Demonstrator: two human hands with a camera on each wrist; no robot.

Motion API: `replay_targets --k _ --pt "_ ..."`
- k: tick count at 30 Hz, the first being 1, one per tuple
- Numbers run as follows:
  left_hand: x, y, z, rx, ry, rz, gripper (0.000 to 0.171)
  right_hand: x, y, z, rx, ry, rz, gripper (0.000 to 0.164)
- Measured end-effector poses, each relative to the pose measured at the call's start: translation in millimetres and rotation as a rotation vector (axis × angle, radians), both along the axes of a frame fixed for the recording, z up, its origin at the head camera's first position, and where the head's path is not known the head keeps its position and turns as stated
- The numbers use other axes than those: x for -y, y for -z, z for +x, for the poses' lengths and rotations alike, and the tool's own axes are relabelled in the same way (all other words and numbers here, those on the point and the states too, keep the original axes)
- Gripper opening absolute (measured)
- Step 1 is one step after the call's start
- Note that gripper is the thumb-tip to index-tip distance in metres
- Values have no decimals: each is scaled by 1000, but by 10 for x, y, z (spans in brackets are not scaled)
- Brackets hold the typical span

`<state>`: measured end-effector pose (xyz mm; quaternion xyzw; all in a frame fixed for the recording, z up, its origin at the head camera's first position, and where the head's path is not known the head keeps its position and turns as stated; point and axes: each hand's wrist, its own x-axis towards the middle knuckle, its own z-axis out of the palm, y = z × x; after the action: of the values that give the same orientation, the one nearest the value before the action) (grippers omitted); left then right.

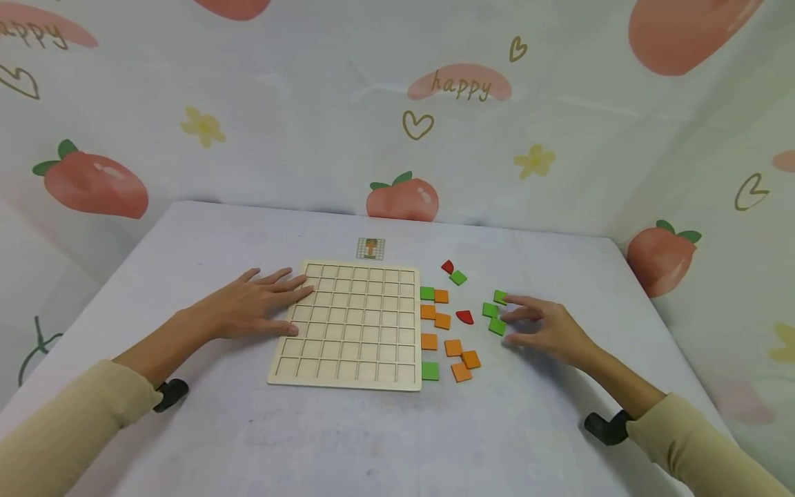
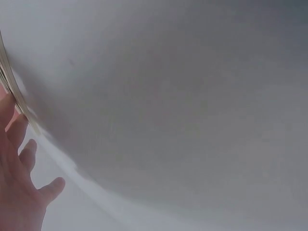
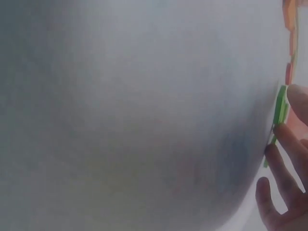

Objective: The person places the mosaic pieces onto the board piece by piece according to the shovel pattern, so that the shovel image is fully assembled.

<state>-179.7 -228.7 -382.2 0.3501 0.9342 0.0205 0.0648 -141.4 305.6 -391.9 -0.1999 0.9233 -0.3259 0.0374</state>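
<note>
A pale wooden board (image 1: 354,333) with a grid of square recesses lies flat on the table. My left hand (image 1: 248,307) rests at its left edge with straight, spread fingers; in the left wrist view, fingertips meet the thin board edge (image 2: 14,91). To the right of the board, my right hand (image 1: 549,330) reaches over the table with its fingers extended beside several green square tiles (image 1: 490,310). Its fingertips are at the tiles' right side, seen also in the right wrist view next to a green tile (image 3: 279,106). Neither hand grips anything.
Several orange tiles (image 1: 453,347) and a few more green tiles (image 1: 430,371) lie along the board's right side. Two red rounded pieces (image 1: 464,317) are among them. Behind the board lies a small picture card (image 1: 370,248). A patterned cloth (image 1: 310,103) hangs behind the table.
</note>
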Motion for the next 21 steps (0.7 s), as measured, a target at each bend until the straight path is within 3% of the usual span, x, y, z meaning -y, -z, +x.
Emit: replay_targets --k 14,21 --pt "28 12 17 -17 11 10 76 119 27 47 -75 85 55 60" --pt "41 2 24 -19 14 9 75 139 36 35 -99 83 66 56"
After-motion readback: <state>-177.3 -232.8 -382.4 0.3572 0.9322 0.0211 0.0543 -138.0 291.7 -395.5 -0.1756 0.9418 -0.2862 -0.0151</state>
